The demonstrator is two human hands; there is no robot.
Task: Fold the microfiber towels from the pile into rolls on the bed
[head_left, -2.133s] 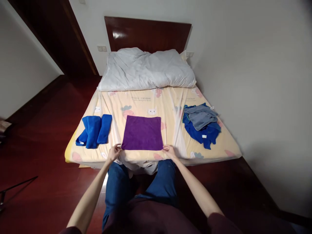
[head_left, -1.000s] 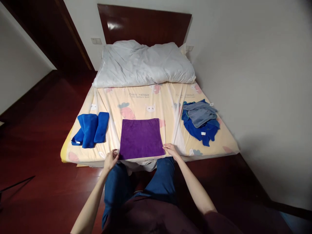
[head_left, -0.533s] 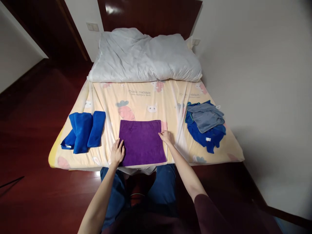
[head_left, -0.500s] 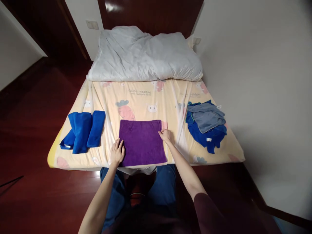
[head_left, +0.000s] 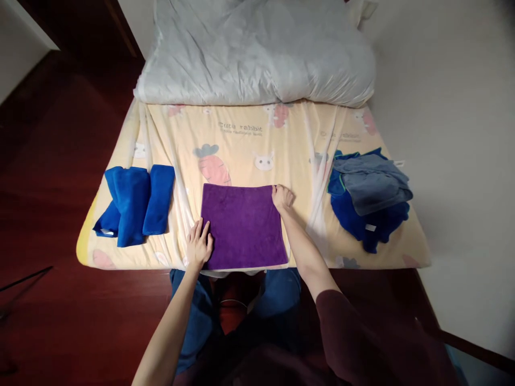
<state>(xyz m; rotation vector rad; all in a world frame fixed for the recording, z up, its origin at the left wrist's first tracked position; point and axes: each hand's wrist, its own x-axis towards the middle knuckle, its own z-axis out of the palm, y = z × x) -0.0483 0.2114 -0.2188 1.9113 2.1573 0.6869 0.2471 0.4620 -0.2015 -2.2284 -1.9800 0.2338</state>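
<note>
A purple towel lies flat and square on the yellow cartoon-print sheet near the bed's front edge. My left hand rests flat on the towel's near left edge, fingers stretched out. My right hand is at the towel's far right corner, fingers curled and pinching that corner.
Folded blue towels lie on the left of the bed. A loose heap of blue and grey towels lies on the right. A white duvet is bunched at the head. Dark red floor surrounds the bed; a white wall stands at the right.
My right hand slid from the towel's near right corner up its right edge to the far corner. My left hand moved onto the near left edge and flattened. The camera tilted down.
</note>
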